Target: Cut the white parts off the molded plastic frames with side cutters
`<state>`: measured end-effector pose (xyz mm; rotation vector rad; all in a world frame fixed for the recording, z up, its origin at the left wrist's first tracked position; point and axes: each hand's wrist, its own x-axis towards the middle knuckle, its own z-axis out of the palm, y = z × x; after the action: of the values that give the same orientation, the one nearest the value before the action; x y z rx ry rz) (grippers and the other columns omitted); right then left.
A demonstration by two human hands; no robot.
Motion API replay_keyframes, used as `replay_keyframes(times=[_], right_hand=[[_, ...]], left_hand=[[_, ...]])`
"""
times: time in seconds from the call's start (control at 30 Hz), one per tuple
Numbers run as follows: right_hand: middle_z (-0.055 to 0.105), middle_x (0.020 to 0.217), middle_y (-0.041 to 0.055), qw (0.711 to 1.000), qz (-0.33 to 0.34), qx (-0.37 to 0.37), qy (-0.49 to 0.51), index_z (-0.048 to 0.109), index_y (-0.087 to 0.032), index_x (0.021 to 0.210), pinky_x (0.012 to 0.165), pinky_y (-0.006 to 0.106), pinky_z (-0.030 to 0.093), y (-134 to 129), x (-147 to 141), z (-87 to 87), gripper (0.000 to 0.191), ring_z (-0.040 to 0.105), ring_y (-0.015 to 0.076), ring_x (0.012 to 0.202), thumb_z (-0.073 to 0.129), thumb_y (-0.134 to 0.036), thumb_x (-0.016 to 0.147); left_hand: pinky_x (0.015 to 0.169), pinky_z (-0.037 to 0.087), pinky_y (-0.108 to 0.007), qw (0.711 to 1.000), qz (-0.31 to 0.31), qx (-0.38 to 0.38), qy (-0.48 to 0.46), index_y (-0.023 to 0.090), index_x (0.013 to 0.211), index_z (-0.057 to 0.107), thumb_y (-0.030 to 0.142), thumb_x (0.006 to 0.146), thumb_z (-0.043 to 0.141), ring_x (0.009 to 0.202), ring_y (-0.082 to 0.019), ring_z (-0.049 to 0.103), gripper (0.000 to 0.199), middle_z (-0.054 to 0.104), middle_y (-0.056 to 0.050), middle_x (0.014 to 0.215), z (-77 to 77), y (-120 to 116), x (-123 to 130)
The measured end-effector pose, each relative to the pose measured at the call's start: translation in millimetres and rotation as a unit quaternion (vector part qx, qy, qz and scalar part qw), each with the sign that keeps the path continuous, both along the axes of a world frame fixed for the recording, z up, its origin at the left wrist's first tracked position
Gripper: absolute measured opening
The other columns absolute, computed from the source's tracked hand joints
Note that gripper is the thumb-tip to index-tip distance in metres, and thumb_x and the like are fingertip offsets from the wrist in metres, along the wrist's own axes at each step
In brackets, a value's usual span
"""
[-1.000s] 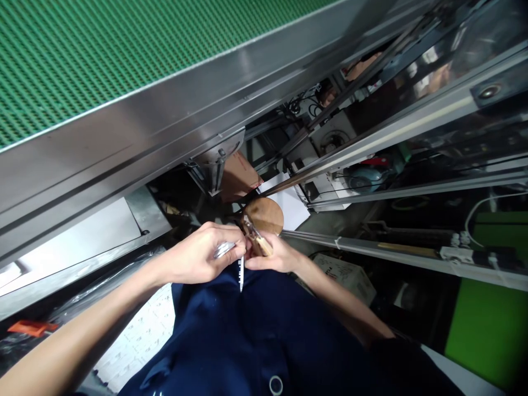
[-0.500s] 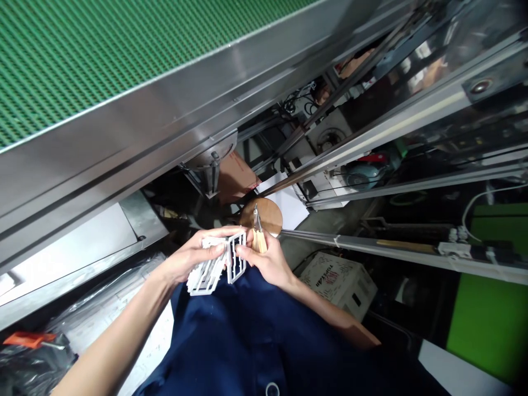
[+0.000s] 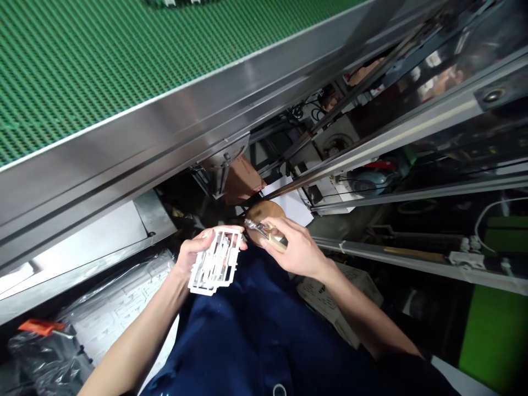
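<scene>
My left hand [image 3: 192, 250] is closed on a stack of white plastic frames [image 3: 216, 264], thumb on top and fingers beneath, held in front of my dark blue clothing. Just to the right, my right hand [image 3: 299, 250] grips a pair of pliers [image 3: 274, 242] with pale yellow handles. Their metal jaws point left, towards the frames, with a gap between. Under the pliers' tip is a round brown wooden seat [image 3: 266, 209], lower down.
A green conveyor belt [image 3: 124, 60] with a metal side rail [image 3: 177, 118] crosses the upper left. Metal bars run along the right. A printed carton [image 3: 355, 280] lies below my right forearm, a plastic-wrapped bundle [image 3: 111, 302] at the lower left.
My right hand has let go of the frames and moved right, with the pliers turned from pointing up to pointing left. The frames now lie together in my left hand. The view has shifted slightly.
</scene>
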<state>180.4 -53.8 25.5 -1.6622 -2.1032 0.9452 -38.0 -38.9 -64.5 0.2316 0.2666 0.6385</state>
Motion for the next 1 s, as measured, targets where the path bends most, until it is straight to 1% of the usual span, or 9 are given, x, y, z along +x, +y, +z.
replay_keyframes(times=[0.07, 0.17, 0.23, 0.3, 0.4, 0.6, 0.87, 1.0], right_hand=[[0.061, 0.097, 0.0053, 0.995, 0.065, 0.026, -0.075, 0.054, -0.019, 0.109, 0.078, 0.029, 0.042, 6.9, 6.1, 3.0, 0.027, 0.055, 0.0164, 0.086, 0.053, -0.025, 0.083], [0.060, 0.088, 0.0043, 0.979, 0.138, 0.028, -0.147, 0.057, -0.019, 0.102, 0.071, 0.028, 0.039, 14.4, 8.9, 8.9, 0.022, 0.053, 0.0165, 0.081, 0.051, -0.028, 0.084], [0.058, 0.081, 0.0033, 0.969, 0.172, 0.029, -0.174, 0.058, -0.019, 0.099, 0.066, 0.027, 0.036, 17.7, 8.4, 12.1, 0.020, 0.051, 0.0158, 0.076, 0.051, -0.029, 0.084], [0.055, 0.076, 0.0023, 0.963, 0.190, 0.032, -0.186, 0.058, -0.019, 0.096, 0.063, 0.026, 0.033, 20.2, 7.6, 14.0, 0.018, 0.048, 0.0148, 0.071, 0.050, -0.030, 0.084], [0.052, 0.073, 0.0011, 0.960, 0.202, 0.040, -0.190, 0.058, -0.018, 0.091, 0.060, 0.025, 0.029, 23.2, 7.5, 15.3, 0.017, 0.044, 0.0132, 0.066, 0.049, -0.031, 0.084], [0.051, 0.071, 0.0004, 0.955, 0.215, 0.037, -0.200, 0.058, -0.018, 0.089, 0.056, 0.026, 0.026, 26.6, 8.6, 17.8, 0.017, 0.041, 0.0122, 0.063, 0.049, -0.032, 0.084], [0.050, 0.068, -0.0010, 0.962, 0.201, 0.008, -0.187, 0.059, -0.020, 0.086, 0.052, 0.025, 0.022, 27.5, 7.7, 19.4, 0.013, 0.040, 0.0102, 0.057, 0.052, -0.029, 0.081], [0.049, 0.066, -0.0018, 0.963, 0.198, -0.010, -0.180, 0.057, -0.020, 0.081, 0.051, 0.025, 0.020, 27.7, 7.5, 20.5, 0.011, 0.036, 0.0091, 0.054, 0.051, -0.029, 0.082]], left_hand=[[0.054, 0.053, -0.023, 1.000, -0.009, 0.006, -0.003, 0.008, 0.110, 0.064, 0.035, 0.075, 0.065, 0.066, -0.020, 0.065, 0.044, 0.068, -0.016, 0.095, 1.3, -0.4, 1.0], [0.051, 0.051, -0.023, 1.000, -0.016, 0.013, 0.022, 0.007, 0.107, 0.065, 0.034, 0.074, 0.066, 0.062, -0.019, 0.063, 0.043, 0.068, -0.017, 0.094, 4.7, -0.7, 2.1], [0.049, 0.050, -0.022, 0.999, -0.020, 0.021, 0.042, 0.007, 0.105, 0.066, 0.035, 0.072, 0.067, 0.060, -0.018, 0.062, 0.043, 0.068, -0.017, 0.091, 6.9, -0.5, 1.3], [0.047, 0.048, -0.023, 0.997, -0.029, 0.031, 0.061, 0.007, 0.103, 0.066, 0.036, 0.070, 0.068, 0.057, -0.018, 0.061, 0.044, 0.068, -0.017, 0.090, 8.4, -0.2, -0.6], [0.046, 0.047, -0.023, 0.995, -0.040, 0.044, 0.077, 0.008, 0.103, 0.067, 0.037, 0.070, 0.067, 0.055, -0.017, 0.060, 0.044, 0.068, -0.017, 0.090, 8.7, 0.2, -4.3], [0.047, 0.048, -0.023, 0.996, -0.042, 0.058, 0.048, 0.010, 0.107, 0.066, 0.035, 0.074, 0.065, 0.058, -0.018, 0.061, 0.042, 0.068, -0.017, 0.094, 5.6, 1.7, -7.6], [0.047, 0.048, -0.023, 0.996, -0.049, 0.060, 0.048, 0.010, 0.106, 0.066, 0.034, 0.075, 0.065, 0.059, -0.019, 0.062, 0.039, 0.068, -0.020, 0.093, 3.0, 4.6, -8.7], [0.046, 0.048, -0.023, 0.996, -0.053, 0.060, 0.040, 0.009, 0.106, 0.066, 0.033, 0.075, 0.065, 0.057, -0.019, 0.062, 0.039, 0.068, -0.020, 0.093, 2.8, 5.5, -8.5]])
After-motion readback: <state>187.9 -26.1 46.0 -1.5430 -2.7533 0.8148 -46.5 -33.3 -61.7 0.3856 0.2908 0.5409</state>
